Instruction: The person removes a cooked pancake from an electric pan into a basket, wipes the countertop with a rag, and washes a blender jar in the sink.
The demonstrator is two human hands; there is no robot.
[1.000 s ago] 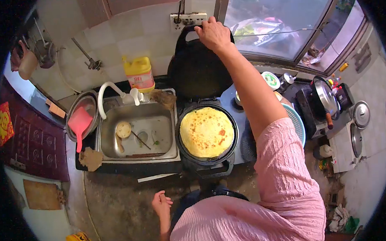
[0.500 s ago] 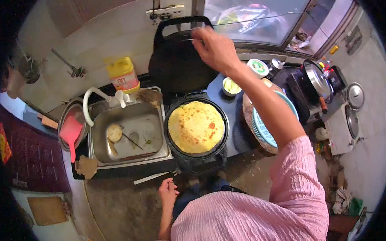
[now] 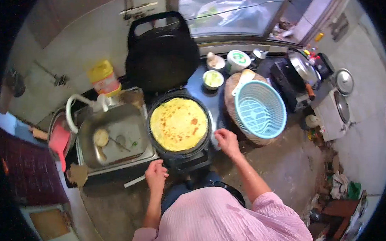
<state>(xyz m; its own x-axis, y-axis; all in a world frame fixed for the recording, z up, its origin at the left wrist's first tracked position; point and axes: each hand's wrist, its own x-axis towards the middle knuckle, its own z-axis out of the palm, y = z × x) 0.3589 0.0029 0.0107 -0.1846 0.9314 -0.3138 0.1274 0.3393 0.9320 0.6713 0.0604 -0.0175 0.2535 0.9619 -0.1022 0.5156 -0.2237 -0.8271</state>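
Note:
A round yellow flatbread with brown spots (image 3: 179,124) lies in the black electric pan (image 3: 160,149). The pan's black lid (image 3: 162,62) stands raised behind it. My right hand (image 3: 228,142) is just right of the pan, fingers curled, and whether it holds anything is too small to tell. Below the pan's front left edge is my left hand (image 3: 156,175), its fingers loosely bent and apart, with nothing in them.
A steel sink (image 3: 112,136) with a white faucet is on the left, a yellow jug (image 3: 103,79) behind it. To the right, a blue basket (image 3: 260,109) sits on a round wooden board (image 3: 231,91). Small bowls (image 3: 213,79) and a stove (image 3: 287,85) stand beyond.
My right hand has come down from the raised lid's handle to the pan's right side. My left hand has moved up nearer the pan. The view has shifted, bringing the basket into full sight.

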